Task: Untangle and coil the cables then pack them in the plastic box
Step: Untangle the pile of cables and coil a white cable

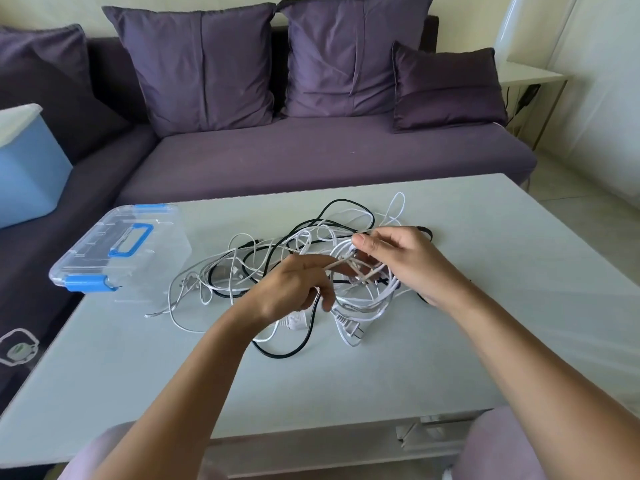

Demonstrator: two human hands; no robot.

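A tangle of white and black cables lies spread over the middle of the pale table. My left hand holds a thin white cable that runs up across its fingers. My right hand pinches white cable strands at the right side of the tangle, just above a bundle of white loops. A white two-pin plug and a white socket end lie near the front of the heap. The clear plastic box with blue latches and handle stands shut at the table's left side.
A purple sofa with several cushions runs behind the table. A light blue bin sits on the sofa at the left. A small white side table stands at the back right. My knees are under the table's front edge.
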